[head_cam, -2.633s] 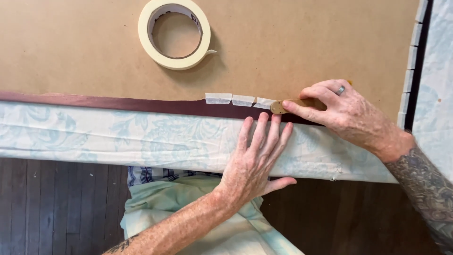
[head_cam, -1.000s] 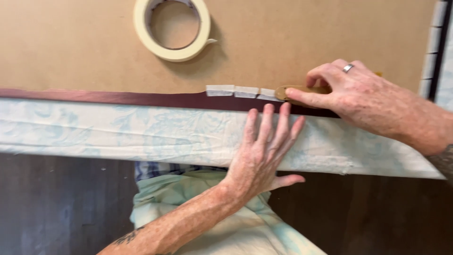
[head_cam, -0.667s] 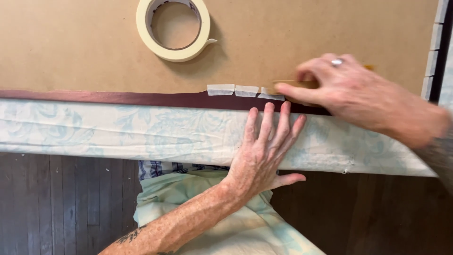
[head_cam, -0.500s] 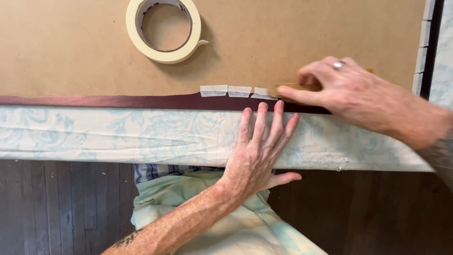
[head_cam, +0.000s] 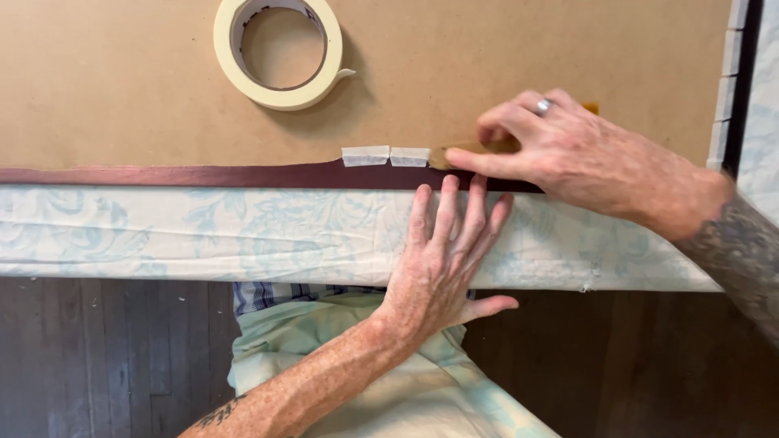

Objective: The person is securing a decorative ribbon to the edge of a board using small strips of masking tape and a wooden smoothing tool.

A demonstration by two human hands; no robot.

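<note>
Head view, looking down over a work surface. My left hand lies flat and open, fingers spread, palm down on the pale floral cloth that drapes the near edge of the surface; it grips nothing, and its fingertips reach up to touch the dark reddish wooden strip. My right hand comes in from the right, curled and closed on a small tan, flat thing (a tool or a piece of tape; I cannot tell which), with the forefinger stretched leftward along it. A ring shows on one finger.

The key relation: the strip's long axis runs left to right across the whole view, and the work point sits at the seam where the strip meets the brown board. Two short tape pieces bridge that seam side by side, just left of the right forefinger tip and just beyond the left fingertips. The right hand is the nearer of the two to them.

A roll of cream masking tape lies flat on the board, well apart to the upper left. Further tape tabs line the board's right edge. Below the cloth, a dark plank floor and my light clothing are visible.
</note>
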